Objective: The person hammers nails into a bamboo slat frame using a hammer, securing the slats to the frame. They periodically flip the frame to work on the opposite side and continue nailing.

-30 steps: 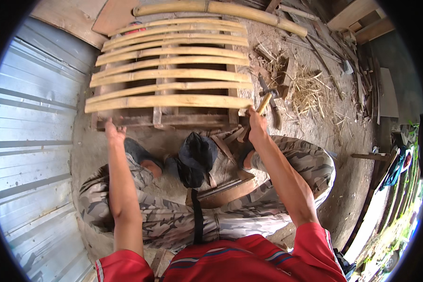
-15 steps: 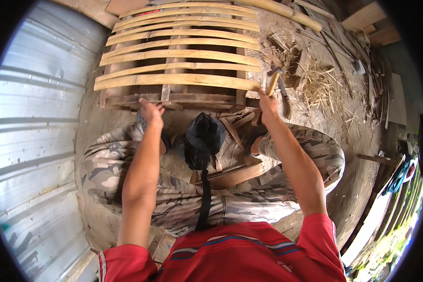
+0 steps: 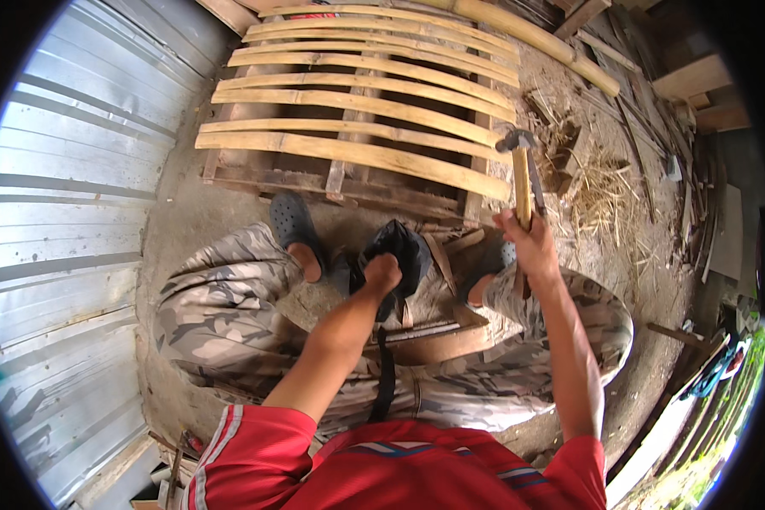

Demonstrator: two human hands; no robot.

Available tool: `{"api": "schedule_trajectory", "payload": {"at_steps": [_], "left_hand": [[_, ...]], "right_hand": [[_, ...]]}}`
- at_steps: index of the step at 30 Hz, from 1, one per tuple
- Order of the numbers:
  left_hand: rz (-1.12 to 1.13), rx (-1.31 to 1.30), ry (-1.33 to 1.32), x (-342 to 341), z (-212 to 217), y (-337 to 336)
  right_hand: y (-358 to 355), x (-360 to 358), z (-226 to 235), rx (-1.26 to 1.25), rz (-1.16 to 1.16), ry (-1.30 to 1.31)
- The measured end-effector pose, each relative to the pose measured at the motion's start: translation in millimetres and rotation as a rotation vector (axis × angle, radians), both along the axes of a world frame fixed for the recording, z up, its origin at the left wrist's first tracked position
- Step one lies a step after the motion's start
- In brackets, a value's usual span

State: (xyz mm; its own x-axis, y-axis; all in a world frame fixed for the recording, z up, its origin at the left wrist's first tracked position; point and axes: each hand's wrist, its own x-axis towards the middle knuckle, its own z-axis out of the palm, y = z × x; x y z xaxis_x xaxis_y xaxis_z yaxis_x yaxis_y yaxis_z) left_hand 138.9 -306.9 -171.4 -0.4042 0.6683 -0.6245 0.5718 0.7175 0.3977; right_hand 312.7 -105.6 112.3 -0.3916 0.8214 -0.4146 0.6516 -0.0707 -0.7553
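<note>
My right hand is closed around the handle of a hammer, its dark head pointing away from me. Reaching into the mouth of a black cloth bag is my left hand; its fingers are hidden inside. The bag hangs between my legs from a black strap. Ahead stands a wooden frame with several light bamboo slats laid across it in rows. The hammer head is just beyond the right end of the nearest slat. A dark, narrow tool shows partly behind the hammer.
Corrugated metal sheeting walls the left side. A thick bamboo pole lies at the far right, and straw-like shavings are heaped on the floor. Wood pieces lie between my legs, near my dark clog.
My left hand has left the frame's near edge and gone into the black bag. My right hand still grips the hammer, now drawn away from the slat's end. The view has shifted.
</note>
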Motion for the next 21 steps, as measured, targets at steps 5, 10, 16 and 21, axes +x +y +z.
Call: {"api": "schedule_trajectory", "payload": {"at_steps": [5, 10, 16, 21], "left_hand": [[-0.137, 0.133, 0.161, 16.6, -15.1, -15.5], [-0.215, 0.178, 0.193, 11.9, -24.4, -13.3], [-0.218, 0.037, 0.101, 11.5, -20.3, -2.8], [-0.205, 0.162, 0.04, 4.1, -22.6, -13.7]], "right_hand": [[5.0, -14.5, 11.9, -0.064, -0.032, 0.157], [14.6, -23.4, 21.5, -0.129, -0.233, 0.321], [18.0, -13.9, 13.3, -0.191, -0.32, 0.307], [13.1, -17.2, 14.0, -0.186, -0.274, 0.27]]}}
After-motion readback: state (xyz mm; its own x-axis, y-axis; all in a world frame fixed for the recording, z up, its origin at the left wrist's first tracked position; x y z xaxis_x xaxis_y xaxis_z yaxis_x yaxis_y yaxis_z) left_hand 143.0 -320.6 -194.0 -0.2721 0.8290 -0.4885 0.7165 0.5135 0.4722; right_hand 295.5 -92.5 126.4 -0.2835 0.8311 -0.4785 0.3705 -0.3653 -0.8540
